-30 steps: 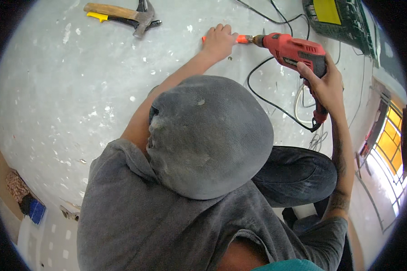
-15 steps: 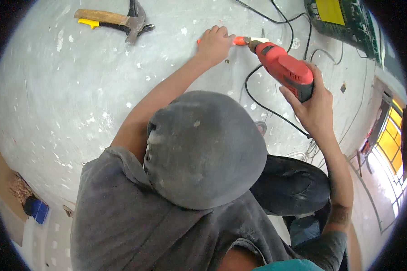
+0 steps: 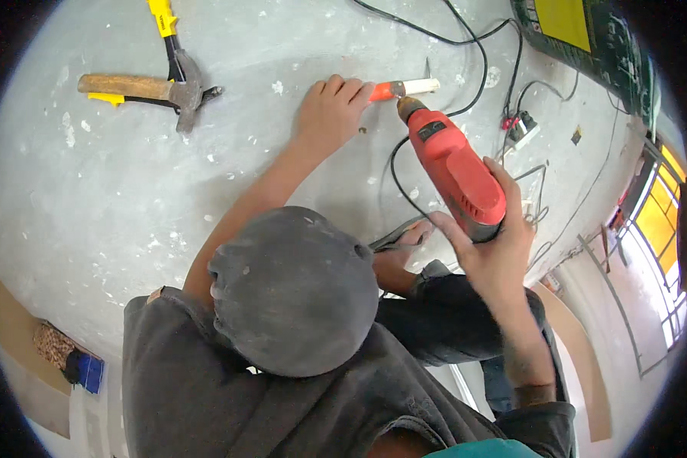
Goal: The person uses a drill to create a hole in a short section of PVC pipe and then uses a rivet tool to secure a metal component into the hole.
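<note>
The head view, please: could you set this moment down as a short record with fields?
surface: grey concrete floor, dusty
left hand: flat on the floor, fingers at an orange and white tube
right hand: grips a red power drill, nose at the tube
drill cord: black, loops over the floor
lying apart: wooden-handled hammer, yellow-handled tool

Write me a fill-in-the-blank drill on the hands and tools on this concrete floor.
1. The right hand grips a ____ power drill.
2. The left hand presses on an orange-and-white tube lying on the ____.
3. The hammer with the ____ handle lies to the left of the left hand.
4. The drill's tip points at the ____.

Missing words: red; floor; wooden; tube
</note>
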Motion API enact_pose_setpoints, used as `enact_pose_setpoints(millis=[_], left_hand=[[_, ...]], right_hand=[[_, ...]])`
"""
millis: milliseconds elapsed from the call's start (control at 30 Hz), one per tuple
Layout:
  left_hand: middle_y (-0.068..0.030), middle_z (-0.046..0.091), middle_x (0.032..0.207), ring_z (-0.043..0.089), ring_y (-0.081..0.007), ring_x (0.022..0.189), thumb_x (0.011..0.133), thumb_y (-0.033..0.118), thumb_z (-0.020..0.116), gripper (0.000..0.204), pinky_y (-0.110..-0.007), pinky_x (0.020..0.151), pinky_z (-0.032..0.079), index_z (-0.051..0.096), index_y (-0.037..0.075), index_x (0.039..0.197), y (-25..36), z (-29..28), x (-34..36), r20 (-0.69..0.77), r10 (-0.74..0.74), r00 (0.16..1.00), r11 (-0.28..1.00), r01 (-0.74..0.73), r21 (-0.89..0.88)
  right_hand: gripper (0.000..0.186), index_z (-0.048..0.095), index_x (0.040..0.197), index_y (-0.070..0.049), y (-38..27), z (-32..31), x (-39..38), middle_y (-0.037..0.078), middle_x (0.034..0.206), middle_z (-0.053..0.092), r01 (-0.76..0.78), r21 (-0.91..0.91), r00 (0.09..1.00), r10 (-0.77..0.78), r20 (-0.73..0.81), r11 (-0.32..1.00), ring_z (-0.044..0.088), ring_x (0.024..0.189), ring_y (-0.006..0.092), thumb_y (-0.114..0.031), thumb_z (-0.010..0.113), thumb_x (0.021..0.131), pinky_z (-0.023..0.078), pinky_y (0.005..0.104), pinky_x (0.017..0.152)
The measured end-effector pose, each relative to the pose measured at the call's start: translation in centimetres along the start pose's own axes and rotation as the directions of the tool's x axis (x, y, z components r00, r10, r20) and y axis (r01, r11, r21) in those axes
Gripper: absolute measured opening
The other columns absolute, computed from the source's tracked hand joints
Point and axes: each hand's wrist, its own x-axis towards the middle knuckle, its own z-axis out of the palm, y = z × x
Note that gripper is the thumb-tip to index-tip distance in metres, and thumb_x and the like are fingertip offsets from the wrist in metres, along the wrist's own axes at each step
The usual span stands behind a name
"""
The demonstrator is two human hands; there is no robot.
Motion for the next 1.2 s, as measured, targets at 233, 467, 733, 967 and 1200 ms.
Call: enact_pose_setpoints(millis=[233, 467, 733, 967, 1200], left_hand=[[0.0006, 0.062, 0.101, 0.057, -0.0194, 0.09, 0.081, 0.017, 0.066, 0.037, -0.035, 0.074, 0.046, 0.065, 0.012, 0.118, -0.9, -0.4, -0.4, 0.017, 0.023, 1.0, 0.999, -0.023, 0.035], [0.0013, 0.062, 0.1, 0.056, -0.0183, 0.089, 0.08, 0.018, 0.066, 0.038, -0.034, 0.074, 0.044, 0.067, 0.011, 0.118, -0.9, -0.5, -0.5, 0.027, 0.039, 0.999, 0.998, -0.04, 0.054], [0.0019, 0.062, 0.1, 0.055, -0.0177, 0.088, 0.08, 0.02, 0.066, 0.039, -0.034, 0.074, 0.044, 0.067, 0.011, 0.118, -0.9, -0.2, -0.7, 0.008, 0.04, 0.999, 0.998, -0.04, 0.047], [0.0016, 0.058, 0.095, 0.054, -0.0176, 0.086, 0.078, 0.018, 0.062, 0.042, -0.033, 0.074, 0.044, 0.066, 0.009, 0.118, -0.5, -0.2, 0.0, -0.018, 0.039, 0.999, 0.999, -0.039, 0.024], [0.0012, 0.058, 0.094, 0.054, -0.0176, 0.084, 0.079, 0.019, 0.066, 0.042, -0.033, 0.072, 0.043, 0.065, 0.009, 0.12, -0.9, 0.0, -0.8, -0.01, 0.035, 0.999, 0.999, -0.035, 0.007]], right_hand=[[0.067, 0.05, 0.131, -0.001, -2.5, 1.0, 0.7, 0.017, 0.11, 0.069, -0.405, 0.25, 0.898, 0.434, -0.07, 0.879, 0.069, 0.1, 0.0245, -0.016, 0.084, 0.076, 0.052, 0.0356, 0.09], [0.064, 0.051, 0.129, 0.0, -2.5, 0.9, 0.8, 0.018, 0.11, 0.069, -0.32, 0.088, 0.937, 0.329, -0.122, 0.943, 0.069, 0.102, 0.0231, -0.016, 0.083, 0.076, 0.052, 0.0357, 0.091], [0.068, 0.052, 0.129, 0.0, -2.5, 1.5, 0.7, 0.019, 0.11, 0.07, -0.321, 0.058, 0.931, 0.326, -0.166, 0.945, 0.07, 0.102, 0.0235, -0.02, 0.086, 0.073, 0.054, 0.0349, 0.089], [0.068, 0.052, 0.131, -0.001, -2.8, 1.6, 0.5, 0.017, 0.114, 0.069, -0.302, 0.036, 0.946, 0.304, -0.112, 0.953, 0.068, 0.105, 0.0227, -0.019, 0.085, 0.074, 0.052, 0.0339, 0.091], [0.071, 0.053, 0.133, -0.006, -2.0, 2.5, 0.9, 0.019, 0.113, 0.068, -0.233, -0.05, 0.971, 0.229, -0.072, 0.971, 0.071, 0.101, 0.0312, -0.02, 0.086, 0.072, 0.056, 0.0378, 0.085]])
